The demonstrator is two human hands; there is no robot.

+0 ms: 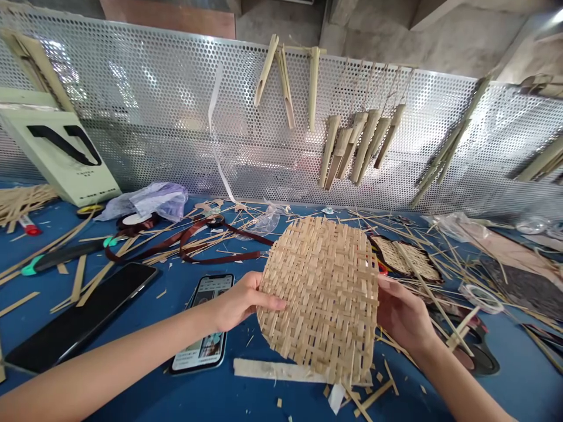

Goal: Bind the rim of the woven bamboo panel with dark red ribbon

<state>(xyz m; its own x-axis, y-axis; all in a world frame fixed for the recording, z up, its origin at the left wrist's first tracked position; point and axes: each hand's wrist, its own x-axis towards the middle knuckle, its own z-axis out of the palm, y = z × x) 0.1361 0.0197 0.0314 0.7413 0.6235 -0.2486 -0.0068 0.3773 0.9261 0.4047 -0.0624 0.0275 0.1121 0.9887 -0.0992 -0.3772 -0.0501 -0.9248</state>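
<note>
A woven bamboo panel (321,287) with rounded corners is held up, tilted, above the blue table. My left hand (246,302) grips its left edge, thumb on the front and fingers behind. At the right edge, my right hand (404,313) holds it with the thumb near the rim; most of those fingers are hidden behind or in shade. Just under the panel lies a pale flat strip (272,370). A lit smartphone (204,322) rests beneath my left wrist.
A black tablet-like slab (83,316) and a green-black tool (70,253) lie left. Brown ribbon (220,258) winds across the back. A second, dark-edged woven piece (409,258), a tape ring (481,298) and bamboo scraps lie right. A perforated metal screen (176,117) stands behind.
</note>
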